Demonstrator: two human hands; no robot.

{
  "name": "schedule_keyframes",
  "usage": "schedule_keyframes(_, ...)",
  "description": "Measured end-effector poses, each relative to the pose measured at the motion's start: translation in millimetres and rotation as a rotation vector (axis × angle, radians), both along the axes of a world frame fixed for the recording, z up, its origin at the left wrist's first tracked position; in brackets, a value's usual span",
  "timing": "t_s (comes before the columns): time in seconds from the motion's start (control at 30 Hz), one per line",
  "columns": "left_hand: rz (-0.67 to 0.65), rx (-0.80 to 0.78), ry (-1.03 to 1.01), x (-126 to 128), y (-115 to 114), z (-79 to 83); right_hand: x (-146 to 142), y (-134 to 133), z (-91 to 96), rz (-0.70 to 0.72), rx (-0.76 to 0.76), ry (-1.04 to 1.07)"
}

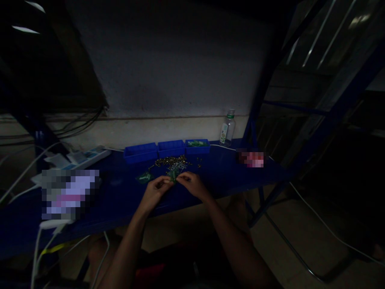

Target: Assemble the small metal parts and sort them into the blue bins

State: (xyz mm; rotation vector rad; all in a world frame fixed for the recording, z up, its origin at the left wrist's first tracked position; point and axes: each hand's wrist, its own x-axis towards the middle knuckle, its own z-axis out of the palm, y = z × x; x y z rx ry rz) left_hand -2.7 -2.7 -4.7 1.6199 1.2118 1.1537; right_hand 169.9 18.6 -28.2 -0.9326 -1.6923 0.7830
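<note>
My left hand (158, 189) and my right hand (192, 184) meet near the front of the blue table, their fingertips closed on a small green plastic bag (173, 175). What the bag holds is too dark to make out. Right behind it lies a heap of silver screws (179, 166), touching a wider pile of brass-coloured screw-like parts (170, 161). Another green bag (144, 177) lies flat to the left of my left hand. A few loose brass-coloured pieces (199, 162) are scattered to the right of the piles.
Along the back stand a left blue bin (140, 153), a middle blue bin (171, 149) and a right blue bin (197, 149) with green bags inside. A clear bottle (227, 130) stands behind right. A power strip (87, 158) with white cables occupies the left, near blurred items.
</note>
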Motion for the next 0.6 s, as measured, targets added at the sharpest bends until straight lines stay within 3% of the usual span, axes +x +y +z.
schedule_keyframes(0.2,-0.094,0.098,0.113,1,-4,4.4,-1,-6,0.8,0.157,-0.110,0.058)
schedule_keyframes(0.6,-0.175,0.205,0.178,4,-6,10.9,1,-5,-2.4,0.129,-0.096,0.011)
